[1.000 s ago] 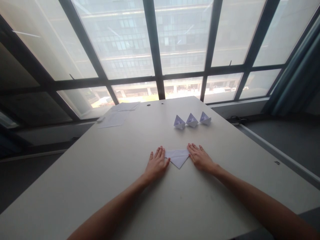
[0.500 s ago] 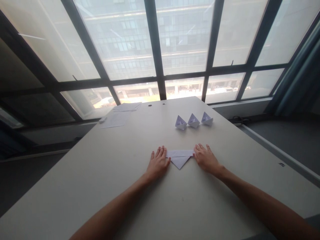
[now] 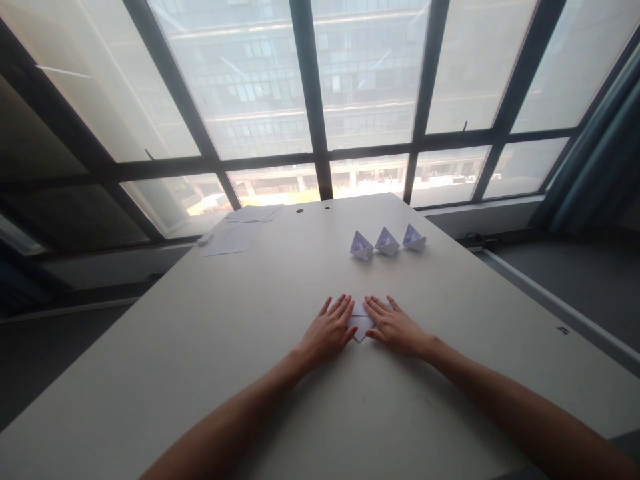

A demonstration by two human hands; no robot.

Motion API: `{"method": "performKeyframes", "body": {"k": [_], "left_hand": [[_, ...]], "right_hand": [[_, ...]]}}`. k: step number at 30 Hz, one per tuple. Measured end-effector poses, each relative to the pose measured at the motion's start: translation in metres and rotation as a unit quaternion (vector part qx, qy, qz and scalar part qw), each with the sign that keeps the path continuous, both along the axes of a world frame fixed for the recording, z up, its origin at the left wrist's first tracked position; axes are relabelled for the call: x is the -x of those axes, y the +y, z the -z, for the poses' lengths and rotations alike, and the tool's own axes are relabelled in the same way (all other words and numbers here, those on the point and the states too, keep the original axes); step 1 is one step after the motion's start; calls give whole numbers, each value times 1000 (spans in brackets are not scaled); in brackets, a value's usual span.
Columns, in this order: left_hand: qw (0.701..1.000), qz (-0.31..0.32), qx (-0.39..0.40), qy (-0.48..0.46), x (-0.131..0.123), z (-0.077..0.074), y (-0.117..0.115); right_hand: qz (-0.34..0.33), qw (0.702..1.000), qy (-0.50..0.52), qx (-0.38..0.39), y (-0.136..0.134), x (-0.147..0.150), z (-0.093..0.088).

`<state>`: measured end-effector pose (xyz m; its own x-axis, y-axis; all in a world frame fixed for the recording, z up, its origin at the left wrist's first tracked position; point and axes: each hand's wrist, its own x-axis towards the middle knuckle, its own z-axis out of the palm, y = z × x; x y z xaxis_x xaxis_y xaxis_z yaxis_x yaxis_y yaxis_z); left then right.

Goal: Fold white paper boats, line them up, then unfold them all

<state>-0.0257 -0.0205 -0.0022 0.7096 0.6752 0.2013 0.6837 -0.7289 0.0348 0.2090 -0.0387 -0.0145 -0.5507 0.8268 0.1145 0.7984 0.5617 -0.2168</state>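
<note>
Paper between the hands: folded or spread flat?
Folded: the paper shows a creased triangular point between the left hand and right hand.

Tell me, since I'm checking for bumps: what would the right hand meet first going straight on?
The right hand meets the folded paper first, then probably the left hand; depth is unclear.

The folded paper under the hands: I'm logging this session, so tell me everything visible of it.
White, faintly lilac folded paper lies flat on the pale table, one triangular point aimed at the person. Mostly covered; only folded layers and that tip show. The left hand and right hand rest on it from both sides.
</note>
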Motion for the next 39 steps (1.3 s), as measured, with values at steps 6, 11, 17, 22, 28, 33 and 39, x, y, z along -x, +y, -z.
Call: {"method": "performKeyframes", "body": {"k": [6, 11, 17, 22, 28, 33, 39], "left_hand": [[997, 21, 77, 0, 0, 10, 3], [997, 24, 78, -3, 1, 10, 5], [997, 21, 78, 0, 0, 6, 3], [997, 14, 82, 6, -1, 3, 2], [996, -12, 84, 0, 1, 6, 4], [993, -108, 53, -11, 5, 9, 10], [984, -174, 36, -3, 8, 14, 16]], "right_hand": [[-48, 998, 22, 20, -1, 7, -2], [-30, 998, 34, 35, -1, 9, -1], [2, 998, 35, 45, 3, 8, 5], [28, 998, 44, 29, 5, 11, 10], [68, 996, 64, 5, 7, 11, 8], [80, 993, 90, 0, 9, 10, 5], [68, 988, 137, -18, 10, 8, 3]]}}
